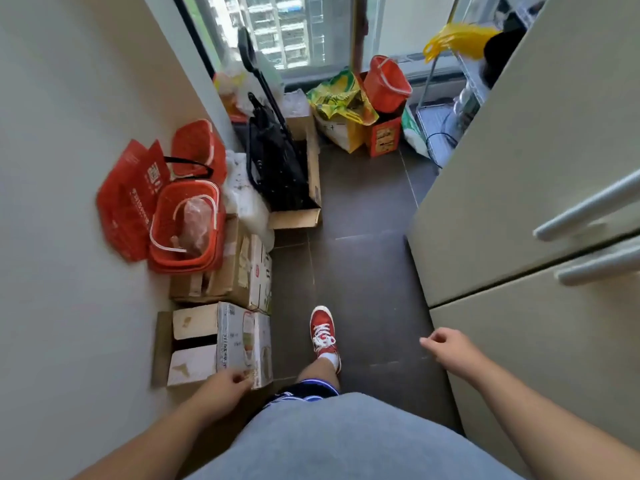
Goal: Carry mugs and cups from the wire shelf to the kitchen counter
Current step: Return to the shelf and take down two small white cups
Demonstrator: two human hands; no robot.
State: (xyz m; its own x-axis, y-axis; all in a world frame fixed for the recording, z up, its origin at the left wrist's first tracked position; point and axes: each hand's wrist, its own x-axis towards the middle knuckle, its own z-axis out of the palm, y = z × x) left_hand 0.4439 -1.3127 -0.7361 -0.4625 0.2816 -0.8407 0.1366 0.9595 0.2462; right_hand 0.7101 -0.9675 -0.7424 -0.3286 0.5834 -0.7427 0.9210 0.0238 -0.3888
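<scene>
Person's standing in a narrow passage, both hands empty. The left hand is loosely curled down by the cardboard boxes, the right hand also half closed on nothing, next to the fridge. No mugs or cups can be made out; the wire shelf sits far back on the right, contents too blurry to tell. Along the left wall, a red basket holds a pinkish bagged lump. An open box further up has a black folded thing in it. A red bucket tilts by the window, beside a yellow-green bag.
</scene>
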